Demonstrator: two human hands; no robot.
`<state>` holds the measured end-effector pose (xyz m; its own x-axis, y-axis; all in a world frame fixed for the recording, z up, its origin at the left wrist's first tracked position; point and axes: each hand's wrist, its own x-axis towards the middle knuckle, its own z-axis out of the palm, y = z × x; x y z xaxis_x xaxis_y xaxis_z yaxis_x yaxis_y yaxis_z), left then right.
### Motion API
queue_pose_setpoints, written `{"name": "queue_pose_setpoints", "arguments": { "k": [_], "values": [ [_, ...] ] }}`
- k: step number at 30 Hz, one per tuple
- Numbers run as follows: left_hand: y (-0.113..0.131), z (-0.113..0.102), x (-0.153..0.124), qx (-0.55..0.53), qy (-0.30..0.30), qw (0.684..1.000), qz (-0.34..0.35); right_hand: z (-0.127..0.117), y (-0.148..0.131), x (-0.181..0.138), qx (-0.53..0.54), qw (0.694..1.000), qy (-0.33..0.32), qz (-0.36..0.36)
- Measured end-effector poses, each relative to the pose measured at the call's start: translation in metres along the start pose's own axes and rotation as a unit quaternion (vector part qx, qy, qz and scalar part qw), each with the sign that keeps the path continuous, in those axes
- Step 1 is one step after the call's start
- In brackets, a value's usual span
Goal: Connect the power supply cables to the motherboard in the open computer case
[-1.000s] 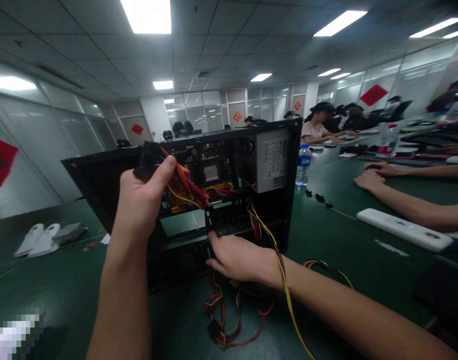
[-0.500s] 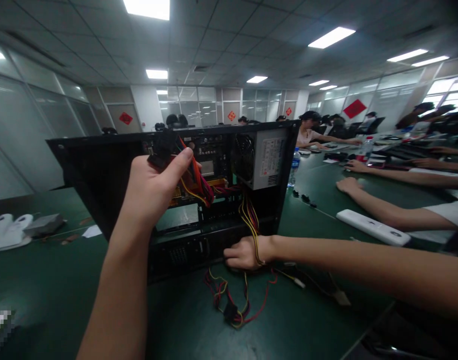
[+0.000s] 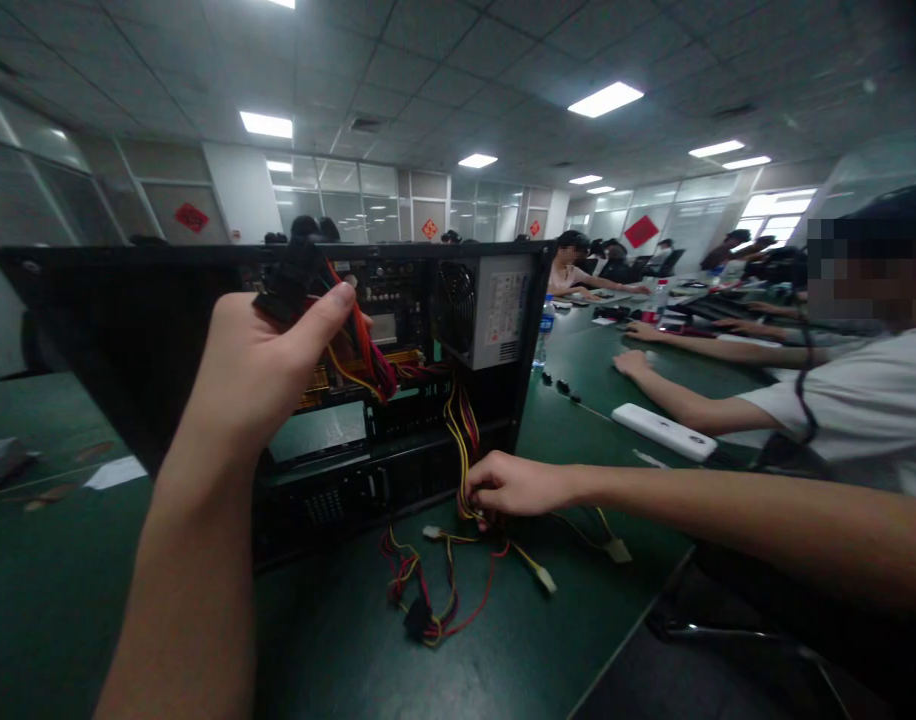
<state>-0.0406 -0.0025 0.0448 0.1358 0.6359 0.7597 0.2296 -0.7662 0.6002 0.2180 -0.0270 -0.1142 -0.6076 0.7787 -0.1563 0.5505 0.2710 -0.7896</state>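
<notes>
An open black computer case [image 3: 195, 500] stands on edge on the green table, its inside facing me. My left hand [image 3: 270, 350] is closed around a bundle of coloured power cables [image 3: 368, 365] with black connectors [image 3: 289, 280], in front of the motherboard [image 3: 387, 300]. At the upper right inside the case sits the grey power supply [image 3: 499, 310] with its fan. My right hand [image 3: 514, 487] pinches the yellow and dark power cables [image 3: 462, 430] hanging from it, near the case's lower edge. Loose cable ends with white connectors [image 3: 546, 578] and a black connector [image 3: 418, 618] lie on the table.
A white power strip [image 3: 664, 432] lies to the right, close to a co-worker's arm [image 3: 683, 390]. A water bottle [image 3: 543, 335] stands behind the case. Paper [image 3: 118, 472] and a grey object [image 3: 4, 462] lie at left. The table edge [image 3: 630, 630] runs below my right arm.
My right hand has drawn out from behind the hanging cables and now grips them. My left hand keeps its bundle. The view has swung right, bringing a co-worker into sight.
</notes>
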Motion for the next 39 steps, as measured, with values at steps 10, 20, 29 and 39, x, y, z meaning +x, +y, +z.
{"name": "queue_pose_setpoints", "arguments": {
  "k": [10,20,29,39],
  "values": [
    [0.002,-0.002,0.000,0.036,-0.011,0.999,0.004,0.006,-0.013,-0.014,0.232,0.972,-0.014,-0.025],
    [0.003,0.001,-0.001,0.041,-0.021,0.999,-0.009,0.037,-0.002,0.002,0.389,0.915,0.095,-0.046],
    [0.001,0.002,-0.001,0.026,-0.022,0.999,0.001,0.061,-0.006,0.012,0.535,0.833,0.128,-0.057],
    [-0.002,0.003,0.000,0.017,-0.020,1.000,0.011,0.075,0.000,0.000,0.591,0.796,0.127,-0.007]
  ]
}}
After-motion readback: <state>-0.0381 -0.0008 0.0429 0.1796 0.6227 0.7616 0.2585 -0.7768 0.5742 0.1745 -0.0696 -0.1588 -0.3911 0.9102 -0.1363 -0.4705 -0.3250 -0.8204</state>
